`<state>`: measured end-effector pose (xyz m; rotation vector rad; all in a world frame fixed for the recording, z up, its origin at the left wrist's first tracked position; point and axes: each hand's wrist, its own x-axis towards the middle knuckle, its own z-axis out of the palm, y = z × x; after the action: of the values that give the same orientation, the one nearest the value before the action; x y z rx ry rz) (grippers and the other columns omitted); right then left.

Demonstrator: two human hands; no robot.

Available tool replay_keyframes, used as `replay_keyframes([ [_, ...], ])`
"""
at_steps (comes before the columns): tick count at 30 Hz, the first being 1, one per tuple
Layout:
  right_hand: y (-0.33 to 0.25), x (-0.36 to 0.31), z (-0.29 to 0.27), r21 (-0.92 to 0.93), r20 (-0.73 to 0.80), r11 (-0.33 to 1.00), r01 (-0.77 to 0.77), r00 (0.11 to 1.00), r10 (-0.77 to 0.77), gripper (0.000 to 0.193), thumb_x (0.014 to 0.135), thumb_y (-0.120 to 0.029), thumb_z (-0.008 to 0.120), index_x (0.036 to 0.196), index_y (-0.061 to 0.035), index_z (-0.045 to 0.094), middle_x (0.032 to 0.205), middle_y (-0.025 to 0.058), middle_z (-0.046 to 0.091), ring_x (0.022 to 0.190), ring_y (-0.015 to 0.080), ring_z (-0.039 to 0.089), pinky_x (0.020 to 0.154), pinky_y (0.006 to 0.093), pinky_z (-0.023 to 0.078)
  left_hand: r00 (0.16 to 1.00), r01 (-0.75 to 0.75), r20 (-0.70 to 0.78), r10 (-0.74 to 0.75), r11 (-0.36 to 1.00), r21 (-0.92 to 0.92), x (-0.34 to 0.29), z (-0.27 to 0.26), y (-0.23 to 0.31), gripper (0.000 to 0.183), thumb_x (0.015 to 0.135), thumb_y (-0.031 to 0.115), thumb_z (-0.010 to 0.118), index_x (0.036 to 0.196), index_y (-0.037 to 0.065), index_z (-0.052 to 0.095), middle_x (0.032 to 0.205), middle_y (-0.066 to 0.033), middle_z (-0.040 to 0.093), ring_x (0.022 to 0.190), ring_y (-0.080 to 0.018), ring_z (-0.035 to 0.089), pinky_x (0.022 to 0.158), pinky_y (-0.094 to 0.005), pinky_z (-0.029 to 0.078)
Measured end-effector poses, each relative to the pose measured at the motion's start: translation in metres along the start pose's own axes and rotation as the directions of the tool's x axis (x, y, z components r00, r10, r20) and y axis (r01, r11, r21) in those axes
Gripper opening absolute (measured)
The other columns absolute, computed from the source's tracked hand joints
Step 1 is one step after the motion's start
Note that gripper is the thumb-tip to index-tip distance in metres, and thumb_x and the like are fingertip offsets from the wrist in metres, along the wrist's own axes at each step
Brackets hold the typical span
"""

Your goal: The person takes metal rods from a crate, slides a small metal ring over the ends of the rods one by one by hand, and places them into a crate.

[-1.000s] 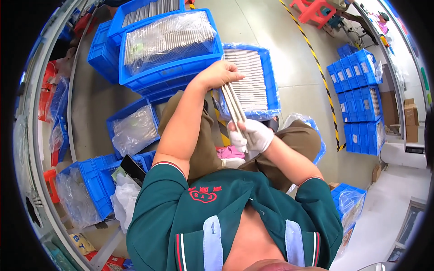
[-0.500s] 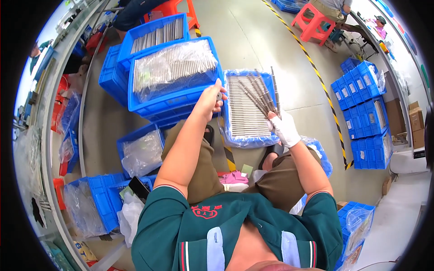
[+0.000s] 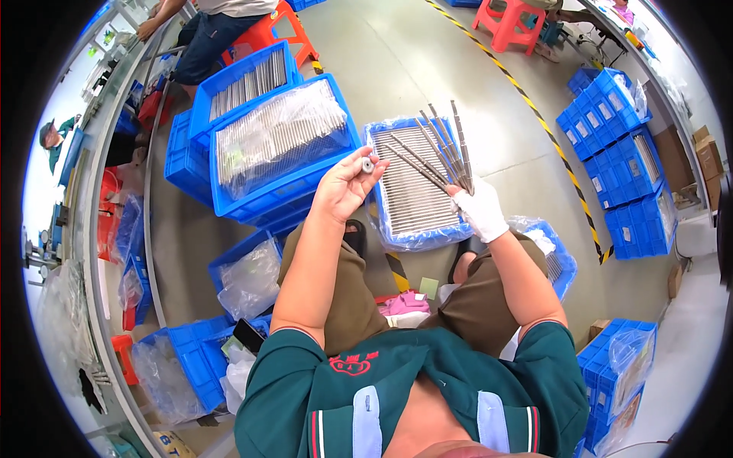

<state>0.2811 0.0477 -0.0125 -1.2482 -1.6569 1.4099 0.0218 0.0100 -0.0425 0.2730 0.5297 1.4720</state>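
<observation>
My bare left hand [image 3: 345,189] is turned palm up, its fingers curled round a small round metal ring [image 3: 368,166] with a hole in the middle. In a white glove with bare fingertips, my right hand [image 3: 481,211] grips a bundle of slim stepped metal shafts [image 3: 445,149] that fan out upward. Both hands are above a blue crate [image 3: 467,229] lined with clear plastic. Inside it lie rows of similar metal shafts [image 3: 416,197]. The ring and the bundle are apart.
Stacked blue crates [image 3: 286,174] of plastic-covered shafts stand at the left. A lined blue bin [image 3: 563,263] is by my right knee, with more crates [image 3: 628,175] farther right. A person [image 3: 217,34] sits on a red stool [image 3: 286,30] at the far left; striped tape [image 3: 534,114] crosses the floor.
My left hand has turned its palm up and shifted slightly left, away from the crate, showing the ring. The shafts in my right hand are spread somewhat differently. The whole view has shifted.
</observation>
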Motion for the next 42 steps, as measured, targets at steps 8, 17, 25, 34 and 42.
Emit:
replay_keyframes([
  [8,0.005,-0.004,0.005,-0.241,0.06,0.965,0.101,0.994,-0.089,0.019,0.081,-0.018,0.061,0.086,0.0002,0.059,0.059,0.0071,0.056,0.054,0.0132,0.054,0.053,0.0283,0.043,1.0,-0.025,0.024,0.021,0.975,0.219,-0.011,0.003,-0.002,0.029,0.086,0.023,0.06,0.104,0.0,0.055,0.099,-0.0138,0.062,0.088,-0.0199,0.062,0.079,-0.0315,0.052],
  [17,0.005,-0.003,0.005,-0.354,0.096,0.928,0.119,0.991,-0.09,0.022,0.081,-0.022,0.061,0.086,-0.0002,0.06,0.062,0.0088,0.057,0.056,0.0153,0.055,0.055,0.0298,0.044,0.981,-0.12,-0.045,0.188,0.773,0.623,-0.016,0.005,-0.001,0.025,0.083,0.015,0.063,0.102,-0.001,0.057,0.096,-0.0119,0.064,0.082,-0.0156,0.062,0.073,-0.0265,0.052],
  [25,0.011,-0.001,0.008,-0.343,0.066,0.931,0.123,0.992,-0.107,0.025,0.081,-0.025,0.059,0.087,-0.0007,0.06,0.069,0.0158,0.058,0.063,0.0267,0.057,0.06,0.0346,0.044,0.993,0.014,-0.094,0.075,0.702,0.712,-0.02,0.012,-0.002,0.024,0.081,0.015,0.066,0.099,0.001,0.059,0.09,-0.0095,0.065,0.081,-0.0151,0.063,0.07,-0.0251,0.049],
  [34,0.011,0.0,0.012,-0.488,0.129,0.838,0.246,0.969,-0.21,0.026,0.083,-0.029,0.057,0.084,-0.0027,0.058,0.073,0.0188,0.058,0.071,0.0355,0.057,0.063,0.0413,0.043,0.968,-0.002,-0.172,0.18,0.696,0.718,-0.019,0.001,0.013,0.024,0.082,0.028,0.065,0.092,0.006,0.063,0.083,-0.0052,0.066,0.077,-0.0116,0.062,0.069,-0.0227,0.044],
  [42,0.003,-0.007,0.013,-0.671,0.106,0.675,0.306,0.941,-0.321,0.025,0.083,-0.031,0.057,0.081,-0.0066,0.054,0.07,0.0151,0.057,0.066,0.035,0.057,0.06,0.0435,0.044,0.97,-0.101,-0.067,0.235,0.634,0.766,-0.02,0.002,0.007,0.023,0.081,0.02,0.067,0.095,0.002,0.062,0.083,-0.0074,0.066,0.078,-0.0134,0.062,0.072,-0.0234,0.045],
])
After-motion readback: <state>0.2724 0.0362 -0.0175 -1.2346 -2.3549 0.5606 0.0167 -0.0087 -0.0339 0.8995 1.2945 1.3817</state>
